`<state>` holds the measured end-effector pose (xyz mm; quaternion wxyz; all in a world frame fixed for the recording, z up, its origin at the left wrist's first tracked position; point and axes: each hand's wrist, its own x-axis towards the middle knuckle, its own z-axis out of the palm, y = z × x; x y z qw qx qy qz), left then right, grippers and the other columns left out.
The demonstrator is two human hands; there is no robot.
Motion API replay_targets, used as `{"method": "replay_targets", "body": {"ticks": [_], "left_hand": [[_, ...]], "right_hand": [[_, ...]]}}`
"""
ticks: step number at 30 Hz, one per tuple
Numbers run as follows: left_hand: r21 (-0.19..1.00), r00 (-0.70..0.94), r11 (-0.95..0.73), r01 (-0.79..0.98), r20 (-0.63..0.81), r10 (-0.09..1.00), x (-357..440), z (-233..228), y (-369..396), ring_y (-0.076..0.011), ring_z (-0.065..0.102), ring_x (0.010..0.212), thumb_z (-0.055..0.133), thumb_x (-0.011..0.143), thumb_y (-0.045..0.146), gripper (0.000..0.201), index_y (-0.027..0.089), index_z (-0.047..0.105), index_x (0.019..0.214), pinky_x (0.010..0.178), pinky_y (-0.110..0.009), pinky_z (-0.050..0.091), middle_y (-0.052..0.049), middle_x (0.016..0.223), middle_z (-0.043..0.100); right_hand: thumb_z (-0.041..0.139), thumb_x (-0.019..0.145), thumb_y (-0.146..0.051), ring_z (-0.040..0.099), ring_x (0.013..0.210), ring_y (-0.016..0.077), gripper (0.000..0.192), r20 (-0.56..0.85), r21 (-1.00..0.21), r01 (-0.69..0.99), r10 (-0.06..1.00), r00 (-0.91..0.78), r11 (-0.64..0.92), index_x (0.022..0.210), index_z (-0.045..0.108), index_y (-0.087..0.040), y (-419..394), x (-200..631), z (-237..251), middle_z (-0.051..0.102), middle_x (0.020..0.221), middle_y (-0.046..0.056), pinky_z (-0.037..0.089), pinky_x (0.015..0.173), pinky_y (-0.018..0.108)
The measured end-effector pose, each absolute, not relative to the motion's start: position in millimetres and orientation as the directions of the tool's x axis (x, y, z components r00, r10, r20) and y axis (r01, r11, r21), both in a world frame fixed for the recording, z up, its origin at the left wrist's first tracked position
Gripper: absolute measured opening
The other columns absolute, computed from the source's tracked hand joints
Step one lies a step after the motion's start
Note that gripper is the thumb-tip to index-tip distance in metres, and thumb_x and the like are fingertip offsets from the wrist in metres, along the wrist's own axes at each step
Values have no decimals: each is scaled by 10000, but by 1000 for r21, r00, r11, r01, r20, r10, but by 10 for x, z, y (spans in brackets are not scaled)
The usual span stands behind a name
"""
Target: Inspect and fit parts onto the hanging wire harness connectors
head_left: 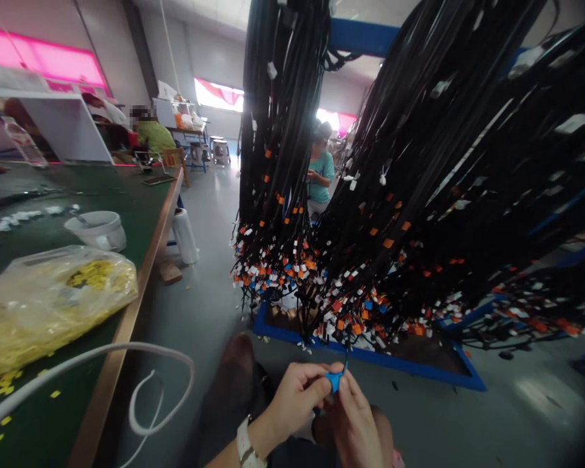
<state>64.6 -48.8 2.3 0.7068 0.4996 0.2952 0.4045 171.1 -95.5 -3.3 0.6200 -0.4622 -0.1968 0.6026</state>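
Observation:
Low in the head view, my left hand and my right hand meet in front of my lap. Between their fingertips is a small blue connector, pinched from both sides. A thin dark cable runs up from it toward the hanging bundle of black cables. The lower ends of that bundle carry many small white, orange, red and blue connectors. A second thick bundle of black cables hangs to its right. My fingers partly cover the blue connector.
A blue frame stands on the floor under the cables. On the left, a green-topped table bears a plastic bag of yellow pieces, a white cup and a white hose. Other people sit and stand farther back.

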Motion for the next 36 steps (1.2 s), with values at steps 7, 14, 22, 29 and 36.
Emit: {"method": "replay_targets", "body": {"ticks": [7,14,22,29,36], "left_hand": [[952,494,149,-268,3,870,549,14,-387,-42,247,477,605,773,498,420,83,668,766,454,-196,174,54,516,347],[889,512,214,-405,26,859,448,20,-316,-39,225,454,634,765,468,389,80,670,763,445,-211,145,61,481,324],[461,323,289,-839,-3,946,43,68,88,-57,217,414,617,740,368,307,143,537,547,446,-220,192,72,423,248],[715,306,300,-632,-126,944,-173,-298,355,-48,124,397,528,798,512,404,117,608,773,410,-196,109,100,430,236],[969,330,122,-215,-45,943,83,-265,473,-69,254,464,445,792,652,641,90,666,1007,463,-217,168,71,478,321]], "right_hand": [[650,678,-583,571,1027,260,523,-41,-991,-129,890,455,21,1074,613,-245,-212,2437,226,591,1193,90,477,804,382],[699,600,-558,563,996,238,700,324,-928,348,748,579,133,1148,520,-161,1043,2897,624,617,1089,105,437,859,355],[776,566,-448,609,761,232,407,80,-929,369,992,94,40,857,711,-172,1000,2782,769,695,753,46,441,761,367],[707,688,-470,631,816,255,336,-138,-989,84,970,-199,-123,872,699,-189,762,2466,716,714,815,73,449,790,403],[612,759,-514,639,713,233,364,-181,-982,14,909,-375,-190,845,681,-167,649,2123,865,701,763,86,477,667,353]]}}
